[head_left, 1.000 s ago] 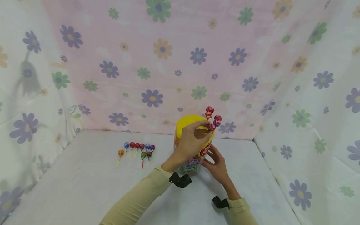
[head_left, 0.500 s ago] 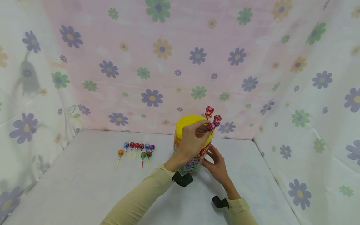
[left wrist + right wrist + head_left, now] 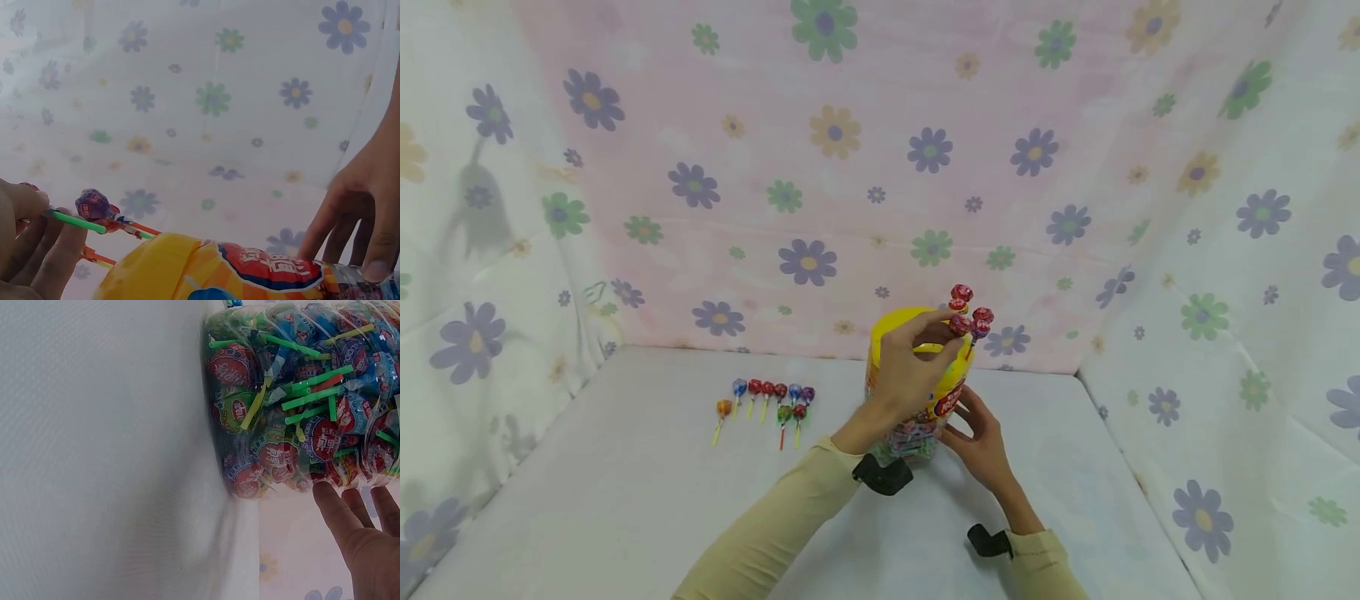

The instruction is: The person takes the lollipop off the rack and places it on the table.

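Observation:
In the head view, my left hand (image 3: pixel 904 371) pinches a red-wrapped lollipop (image 3: pixel 959 324) between thumb and fingers over the yellow lid (image 3: pixel 897 320) of a tall candy jar (image 3: pixel 950 403). The left wrist view shows its green stick (image 3: pixel 78 222), the lower end free in the air above the lid. Several other lollipops stand with their sticks at the lid's far right side, among them a purple one (image 3: pixel 92 205). My right hand (image 3: pixel 981 443) touches the jar's lower right side with thumb and extended fingers. Wrapped lollipops (image 3: pixel 278 456) fill the clear jar.
On the white table (image 3: pixel 625 500), left of the jar, several lollipops lie in a rough row, with an orange one (image 3: pixel 723 407) at the left end and a green one (image 3: pixel 784 412) nearer me. Behind the table hangs a flower-patterned curtain (image 3: pixel 760 108).
The lollipop in my left hand has shifted slightly up and to the left, apart from the ones standing in the lid. My right hand has stayed against the jar.

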Motion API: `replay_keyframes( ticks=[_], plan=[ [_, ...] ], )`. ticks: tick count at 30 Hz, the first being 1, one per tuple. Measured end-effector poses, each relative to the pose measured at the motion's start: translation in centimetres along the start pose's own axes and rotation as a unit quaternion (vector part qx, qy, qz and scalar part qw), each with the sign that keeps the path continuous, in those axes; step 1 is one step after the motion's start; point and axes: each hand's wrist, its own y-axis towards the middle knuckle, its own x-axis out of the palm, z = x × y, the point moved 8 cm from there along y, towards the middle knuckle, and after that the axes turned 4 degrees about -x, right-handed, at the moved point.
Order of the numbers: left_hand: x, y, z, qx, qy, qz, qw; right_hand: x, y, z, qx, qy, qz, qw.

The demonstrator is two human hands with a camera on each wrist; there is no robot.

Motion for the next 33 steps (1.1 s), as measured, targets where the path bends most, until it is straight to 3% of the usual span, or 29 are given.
replay_keyframes(
  ticks=[10, 14, 27, 33],
  plan=[
    [-1.9, -0.4, 0.3, -0.003, -0.018, 0.005, 0.9998, 0.1, 0.0, -0.3, 0.004, 0.006, 0.0, 1.0],
    [-3.3, -0.7, -0.1, -0.005, -0.022, 0.006, 0.9997, 0.1, 0.0, -0.3, 0.005, 0.005, 0.001, 1.0],
    [-11.1, -2.1, -4.5, -0.048, -0.029, 0.043, 0.9975, 0.0, 0.0, -0.3, 0.001, 0.0, 0.001, 1.0],
    [-15.4, -3.9, -8.0, -0.109, 0.021, 0.067, 0.9915, 0.1, 0.0, -0.1, 0.008, 0.002, 0.003, 1.0]
  ],
)
